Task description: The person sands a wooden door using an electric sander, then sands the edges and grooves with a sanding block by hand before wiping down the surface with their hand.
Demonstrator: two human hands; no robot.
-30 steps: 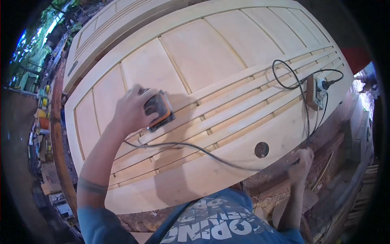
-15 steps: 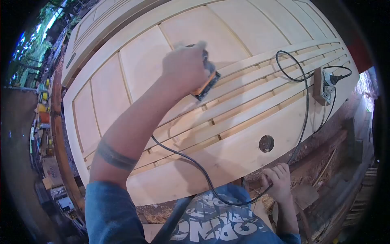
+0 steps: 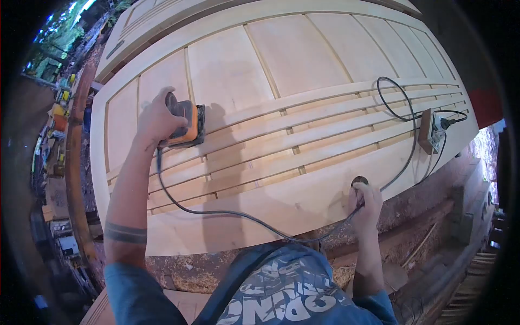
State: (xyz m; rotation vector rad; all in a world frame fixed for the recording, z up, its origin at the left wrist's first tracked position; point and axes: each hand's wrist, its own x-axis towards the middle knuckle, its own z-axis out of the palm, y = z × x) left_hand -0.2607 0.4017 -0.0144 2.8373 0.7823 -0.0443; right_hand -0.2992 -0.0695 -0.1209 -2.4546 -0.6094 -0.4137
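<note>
My left hand [image 3: 157, 118] is wrapped round an orange and black electric sander [image 3: 189, 130]. The sander's flat pad rests on the pale wooden door panel [image 3: 227, 59], at the left end of the long slats. From the tool a black power cord [image 3: 238, 214] runs along the near edge of the door to my right hand [image 3: 366, 201]. There the fingers are closed around the cord, just beside a round hole [image 3: 359, 180] in the door, which they partly cover.
A wooden socket box [image 3: 431, 132] with a plug in it sits on the door's right side, beside a loop of cord. Another panelled door [image 3: 142, 26] lies beyond at the upper left. Wood shavings [image 3: 200, 280] cover the ground below the near edge.
My left hand has carried the sander left along the slats, and the blur is gone. My right hand has risen slightly with the cord, up to the round hole.
</note>
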